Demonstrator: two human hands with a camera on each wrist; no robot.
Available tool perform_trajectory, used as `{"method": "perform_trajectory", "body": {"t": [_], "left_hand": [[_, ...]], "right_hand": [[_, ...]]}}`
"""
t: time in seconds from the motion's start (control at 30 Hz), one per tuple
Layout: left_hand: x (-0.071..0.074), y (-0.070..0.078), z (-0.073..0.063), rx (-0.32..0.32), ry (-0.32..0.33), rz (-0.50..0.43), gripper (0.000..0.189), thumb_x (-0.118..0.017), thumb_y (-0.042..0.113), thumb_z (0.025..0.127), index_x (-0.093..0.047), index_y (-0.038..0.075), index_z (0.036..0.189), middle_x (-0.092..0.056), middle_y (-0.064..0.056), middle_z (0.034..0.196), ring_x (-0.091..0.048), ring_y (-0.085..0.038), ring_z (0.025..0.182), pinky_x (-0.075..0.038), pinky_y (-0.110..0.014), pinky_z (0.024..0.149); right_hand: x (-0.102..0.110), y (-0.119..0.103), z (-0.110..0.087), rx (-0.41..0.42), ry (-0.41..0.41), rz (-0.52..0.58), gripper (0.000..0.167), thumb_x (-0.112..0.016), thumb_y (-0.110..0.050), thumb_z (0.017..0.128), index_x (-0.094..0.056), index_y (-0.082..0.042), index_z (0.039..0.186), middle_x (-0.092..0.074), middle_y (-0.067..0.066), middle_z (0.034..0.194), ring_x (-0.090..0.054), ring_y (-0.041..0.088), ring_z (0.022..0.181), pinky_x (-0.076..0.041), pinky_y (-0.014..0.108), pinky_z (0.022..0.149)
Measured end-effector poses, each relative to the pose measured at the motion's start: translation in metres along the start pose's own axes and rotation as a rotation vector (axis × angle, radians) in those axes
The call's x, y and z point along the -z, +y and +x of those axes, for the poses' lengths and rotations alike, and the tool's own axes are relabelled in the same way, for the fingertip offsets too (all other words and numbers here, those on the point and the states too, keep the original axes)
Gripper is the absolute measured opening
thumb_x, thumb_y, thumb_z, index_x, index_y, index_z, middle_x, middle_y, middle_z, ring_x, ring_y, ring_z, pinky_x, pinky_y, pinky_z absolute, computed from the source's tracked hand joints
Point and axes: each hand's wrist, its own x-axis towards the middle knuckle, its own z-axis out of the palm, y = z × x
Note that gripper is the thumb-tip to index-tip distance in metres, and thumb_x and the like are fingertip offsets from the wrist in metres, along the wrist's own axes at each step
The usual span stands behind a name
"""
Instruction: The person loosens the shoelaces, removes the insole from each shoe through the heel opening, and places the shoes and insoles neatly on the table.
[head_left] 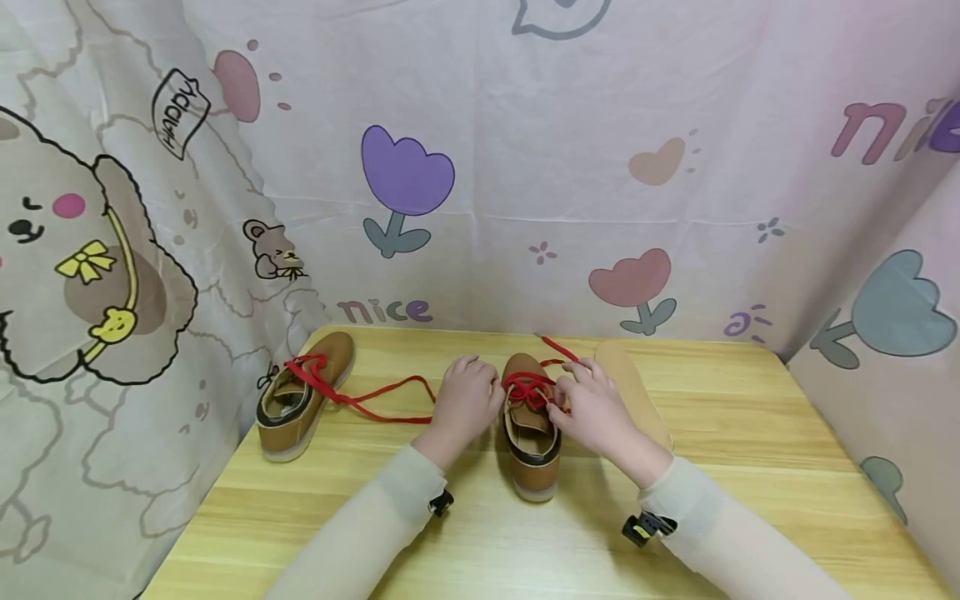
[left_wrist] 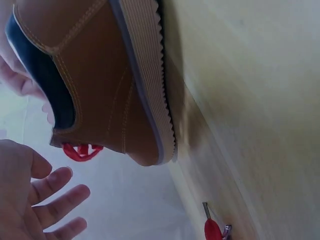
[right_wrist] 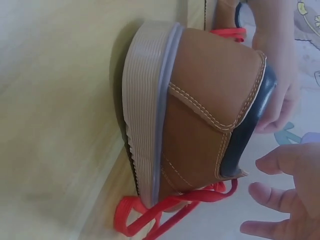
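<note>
A brown leather shoe point(head_left: 534, 473) with a dark collar and red laces point(head_left: 528, 388) stands upright on the table between the hands, toe pointing away. At its left side is my left hand point(head_left: 467, 402); the left wrist view shows those fingers point(left_wrist: 60, 205) spread, apart from the shoe point(left_wrist: 100, 95), with nothing held. My right hand point(head_left: 596, 406) hovers by the lacing on the right. In the right wrist view its fingers point(right_wrist: 270, 197) are loosely bent and separated, apart from the shoe point(right_wrist: 200, 115). Loose red lace point(right_wrist: 145, 217) hangs past the toe.
A matching brown shoe point(head_left: 300, 429) stands at the table's left edge, its long red lace point(head_left: 386, 419) trailing toward my left hand. A flat tan insole-shaped piece point(head_left: 637, 396) lies beyond my right hand. Printed curtains point(head_left: 495, 275) hang behind the wooden table point(head_left: 750, 467).
</note>
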Motion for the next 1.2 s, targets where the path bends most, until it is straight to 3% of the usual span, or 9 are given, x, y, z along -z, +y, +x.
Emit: {"method": "perform_trajectory", "body": {"t": [0.2,0.43,0.7,1.0,1.2], "left_hand": [[-0.007,-0.009,0.014,0.046,-0.046,-0.139,0.024,-0.051,0.017,0.102,-0.073,0.013,0.108,-0.073,0.000,0.112,-0.052,-0.030,0.130,-0.035,-0.044,0.114],[-0.022,-0.016,0.031,0.074,-0.106,-0.290,0.029,-0.050,0.020,0.106,-0.071,0.011,0.124,-0.068,-0.006,0.127,-0.052,-0.030,0.130,-0.039,-0.044,0.112],[-0.039,-0.025,0.047,0.154,-0.243,-0.405,0.036,-0.050,0.024,0.107,-0.061,0.011,0.138,-0.059,-0.008,0.140,-0.050,-0.031,0.134,-0.038,-0.046,0.112],[-0.053,-0.019,0.057,0.255,-0.317,-0.481,0.036,-0.055,0.030,0.104,-0.065,0.014,0.136,-0.060,-0.005,0.140,-0.052,-0.028,0.132,-0.040,-0.044,0.110],[-0.054,-0.019,0.055,0.310,-0.280,-0.494,0.032,-0.063,0.029,0.100,-0.070,0.016,0.128,-0.064,-0.004,0.134,-0.055,-0.029,0.129,-0.042,-0.044,0.109]], "right_hand": [[0.000,0.002,-0.008,0.001,-0.025,-0.005,0.026,-0.076,-0.028,0.083,-0.054,-0.022,0.071,-0.059,0.020,0.134,-0.039,0.045,0.133,-0.036,0.064,0.102],[-0.001,0.006,-0.018,0.007,-0.037,-0.031,0.027,-0.077,-0.032,0.084,-0.056,-0.021,0.071,-0.060,0.019,0.132,-0.041,0.043,0.131,-0.038,0.063,0.101],[-0.008,0.005,-0.019,0.029,-0.037,-0.050,0.030,-0.079,-0.036,0.084,-0.056,-0.023,0.070,-0.061,0.019,0.129,-0.043,0.044,0.129,-0.038,0.063,0.101],[-0.010,0.003,-0.019,0.039,-0.025,-0.070,0.027,-0.078,-0.035,0.085,-0.059,-0.021,0.071,-0.063,0.018,0.125,-0.044,0.044,0.127,-0.038,0.062,0.103],[-0.012,0.003,-0.020,0.038,-0.031,-0.058,0.027,-0.078,-0.032,0.086,-0.058,-0.021,0.071,-0.064,0.017,0.125,-0.045,0.044,0.127,-0.039,0.061,0.103]]}}
